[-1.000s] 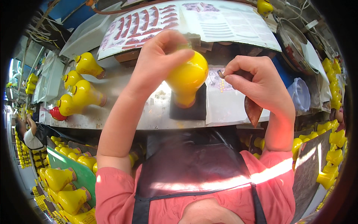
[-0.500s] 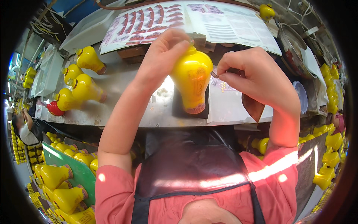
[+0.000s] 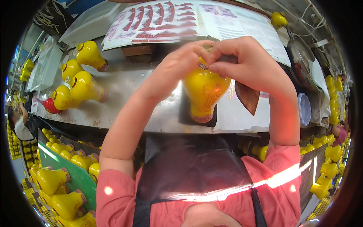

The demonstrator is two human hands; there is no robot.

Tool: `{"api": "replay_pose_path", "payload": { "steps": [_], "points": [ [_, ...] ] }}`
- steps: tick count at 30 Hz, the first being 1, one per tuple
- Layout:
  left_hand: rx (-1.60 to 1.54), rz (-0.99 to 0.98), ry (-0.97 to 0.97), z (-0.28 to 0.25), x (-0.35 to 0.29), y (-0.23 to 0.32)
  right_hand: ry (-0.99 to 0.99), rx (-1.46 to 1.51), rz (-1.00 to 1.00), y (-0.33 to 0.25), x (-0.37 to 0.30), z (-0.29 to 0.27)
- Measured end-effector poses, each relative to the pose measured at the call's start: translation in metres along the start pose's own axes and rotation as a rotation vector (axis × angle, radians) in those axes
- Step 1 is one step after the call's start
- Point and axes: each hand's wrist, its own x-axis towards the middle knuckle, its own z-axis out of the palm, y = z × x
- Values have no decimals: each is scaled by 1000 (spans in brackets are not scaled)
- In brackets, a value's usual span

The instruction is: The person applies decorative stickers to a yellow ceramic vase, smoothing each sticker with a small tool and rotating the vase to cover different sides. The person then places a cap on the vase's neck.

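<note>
Held piece: yellow gourd-shaped bottle [image 3: 204, 92], upright, raised just above the surface [image 3: 124, 94], over a dark square pad [image 3: 185, 113].
Left hand [image 3: 177, 66]: curled round the bottle's upper left shoulder, fingers pressed together at the neck.
Right hand [image 3: 245, 62]: fingertips pinch a narrow band at the bottle's neck, meeting the left fingertips; palm covers the bottle's upper right.
Surface near edge: runs just below the pad; white sheet [image 3: 242, 113] lies at that edge right of the bottle, a brown pointed scrap [image 3: 247, 96] on it.
Left room: bare metal between the left forearm and a cluster of lying yellow bottles [image 3: 81, 81]; one red cap [image 3: 51, 106] near the left edge.
Far side: printed label sheets [image 3: 159, 20] propped behind the hands, close.
Right side: clear round lid [image 3: 304, 109] near the right forearm; crowded.
Below edge: green crate [image 3: 77, 176] with more yellow bottles, lower left.
</note>
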Motion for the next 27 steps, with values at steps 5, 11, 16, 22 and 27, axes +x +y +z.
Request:
{"api": "replay_pose_path", "payload": {
  "steps": [5,11,16,22,27],
  "points": [
    [132,-81,75,0,0,1,155,-41,-169,15,-7,11],
    [-11,-106,157,-1,0,0,135,66,58,23,-18,15],
    [-25,-107,176,0,0,-3,138,24,149,27,-24,10],
    [85,-36,287,3,0,-10,151,199,179,44,-25,6],
    [108,-84,379,6,0,-13,247,161,162,55,-22,15]
  ]
}}
